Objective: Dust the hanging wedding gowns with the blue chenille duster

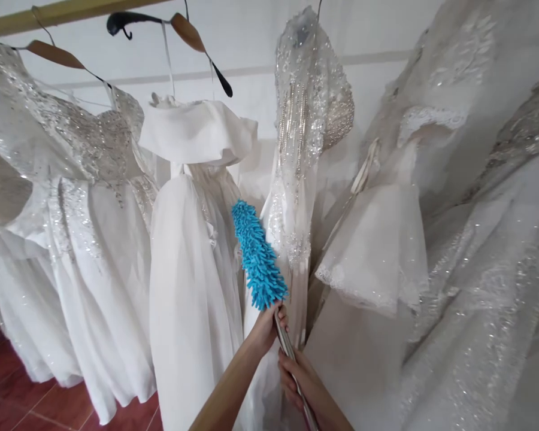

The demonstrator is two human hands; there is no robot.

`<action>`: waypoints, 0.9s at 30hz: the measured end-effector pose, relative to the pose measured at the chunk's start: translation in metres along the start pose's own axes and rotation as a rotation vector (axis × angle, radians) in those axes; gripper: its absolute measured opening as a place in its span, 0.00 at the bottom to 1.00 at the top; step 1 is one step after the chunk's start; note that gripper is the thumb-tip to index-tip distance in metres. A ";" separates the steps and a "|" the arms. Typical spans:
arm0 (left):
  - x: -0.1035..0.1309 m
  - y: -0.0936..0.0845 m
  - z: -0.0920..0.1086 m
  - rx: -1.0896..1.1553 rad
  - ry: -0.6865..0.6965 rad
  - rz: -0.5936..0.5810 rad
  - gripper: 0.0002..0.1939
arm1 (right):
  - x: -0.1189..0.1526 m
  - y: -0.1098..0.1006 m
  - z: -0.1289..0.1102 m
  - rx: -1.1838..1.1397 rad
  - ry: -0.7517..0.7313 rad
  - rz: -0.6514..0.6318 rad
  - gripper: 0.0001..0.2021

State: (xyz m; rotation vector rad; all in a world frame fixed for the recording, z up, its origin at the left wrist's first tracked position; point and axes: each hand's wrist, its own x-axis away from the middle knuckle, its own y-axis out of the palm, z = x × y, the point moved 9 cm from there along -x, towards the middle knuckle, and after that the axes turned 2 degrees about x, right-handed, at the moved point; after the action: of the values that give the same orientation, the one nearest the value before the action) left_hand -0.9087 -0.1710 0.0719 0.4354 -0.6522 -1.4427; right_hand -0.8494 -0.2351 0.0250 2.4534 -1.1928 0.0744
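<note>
1. L hand [268,328]: fingers curled round the metal handle [286,342], right below the fluffy head of the blue duster [258,257].
2. R hand [300,376]: wrapped round the same handle, lower down & just apart from the L one.
3. Duster's up at a slant, head tipped up & leftward, in front of the gap btwn a strapless white gown [184,251] & a beaded gown [291,155]. Can't tell from here if the fibres touch either.
4. Strapless gown hangs by thin straps from a black/brown hanger [188,33], approx. level w/ a wooden rail [72,12], top L.
5. Far L: gown w/ sequinned bodice [96,140], on another hanger [56,54].
6. R of the beaded one: white dress w/ lace-edged tier [377,239], then a glittery gown [489,299] at the edge.
7. White wall [247,45] behind; red tiled floor [56,407], bottom L.
</note>
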 end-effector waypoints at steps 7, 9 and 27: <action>-0.011 -0.002 0.045 -0.037 0.054 -0.050 0.21 | -0.034 0.033 -0.021 -0.125 -0.112 -0.008 0.26; -0.013 -0.010 0.043 -0.032 0.035 -0.054 0.21 | -0.041 0.036 -0.015 -0.135 -0.107 0.001 0.27; 0.002 -0.107 -0.047 0.110 -0.277 0.136 0.16 | -0.039 0.027 0.097 0.031 0.038 0.294 0.24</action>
State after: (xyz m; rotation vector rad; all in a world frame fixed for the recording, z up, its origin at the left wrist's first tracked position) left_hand -0.9605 -0.1886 -0.0313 0.2721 -0.9684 -1.3532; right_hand -0.9076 -0.2585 -0.0634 2.2734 -1.5364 0.2241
